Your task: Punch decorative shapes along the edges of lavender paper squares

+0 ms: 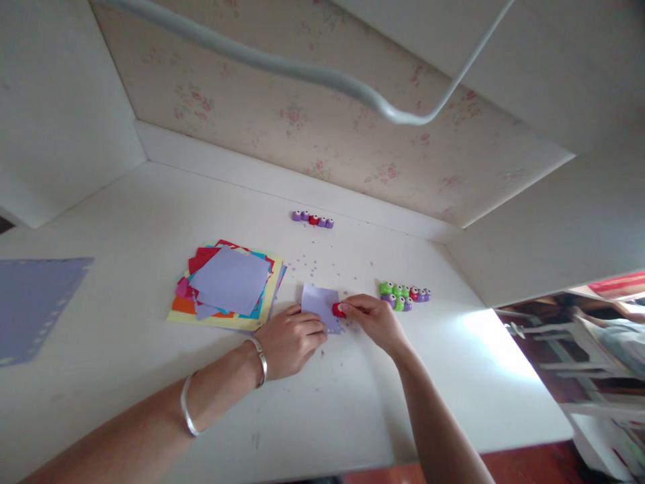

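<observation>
A small sheet of purple paper lies on the table between my hands, with punched marks along its near and right edges. My left hand, with two silver bangles on the arm, holds the sheet by its lower left part, fingers curled over it. At the sheet's right edge, my right hand grips a small red craft punch between thumb and fingers. Tiny purple paper bits are scattered behind and around the sheet. Whether the punch is pressed down, I cannot tell.
A stack of coloured paper lies left of the sheet. Several purple and red punches line up near the back wall; green, purple and red ones sit at right. A larger punched purple sheet lies far left. A white cable hangs above.
</observation>
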The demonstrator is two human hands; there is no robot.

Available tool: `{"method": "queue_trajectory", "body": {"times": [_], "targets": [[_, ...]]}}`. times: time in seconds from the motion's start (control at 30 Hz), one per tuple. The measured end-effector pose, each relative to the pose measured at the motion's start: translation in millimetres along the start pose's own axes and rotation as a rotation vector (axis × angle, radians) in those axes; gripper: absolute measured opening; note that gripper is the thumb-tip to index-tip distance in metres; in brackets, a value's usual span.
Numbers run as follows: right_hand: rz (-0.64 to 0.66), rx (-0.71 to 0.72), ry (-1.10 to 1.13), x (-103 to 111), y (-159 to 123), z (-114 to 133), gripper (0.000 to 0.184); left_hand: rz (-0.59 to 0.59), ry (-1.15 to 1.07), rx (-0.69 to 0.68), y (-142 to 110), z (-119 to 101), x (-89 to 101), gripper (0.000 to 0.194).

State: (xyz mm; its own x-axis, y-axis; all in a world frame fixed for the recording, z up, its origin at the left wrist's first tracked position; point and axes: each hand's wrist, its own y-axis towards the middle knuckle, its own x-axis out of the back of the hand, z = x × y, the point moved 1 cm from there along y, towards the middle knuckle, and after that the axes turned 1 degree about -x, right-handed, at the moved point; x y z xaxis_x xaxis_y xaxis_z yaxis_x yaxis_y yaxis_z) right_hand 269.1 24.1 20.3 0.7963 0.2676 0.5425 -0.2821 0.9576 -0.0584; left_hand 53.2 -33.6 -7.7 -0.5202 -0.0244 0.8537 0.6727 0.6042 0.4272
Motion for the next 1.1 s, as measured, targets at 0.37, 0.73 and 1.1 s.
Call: {"method": "queue_trajectory", "body": {"times": [0.37,0.73,1.1], "targets": [[0.379,-0.228,-0.067,22.4,32.7,14.9,0.013,0.019,0.002,-0.030,-3.6,3.8,-5.9,0.020],[0.392,-0.258,-0.162,20.3,36.6,19.2,0.016,0.039,-0.019,-0.034,-5.0,4.7,-6.9,0.018],[0.347,-0.281,-0.485,15.3,39.9,36.9,0.020,0.066,-0.038,-0.008,-3.2,4.1,-4.0,0.016]]}}
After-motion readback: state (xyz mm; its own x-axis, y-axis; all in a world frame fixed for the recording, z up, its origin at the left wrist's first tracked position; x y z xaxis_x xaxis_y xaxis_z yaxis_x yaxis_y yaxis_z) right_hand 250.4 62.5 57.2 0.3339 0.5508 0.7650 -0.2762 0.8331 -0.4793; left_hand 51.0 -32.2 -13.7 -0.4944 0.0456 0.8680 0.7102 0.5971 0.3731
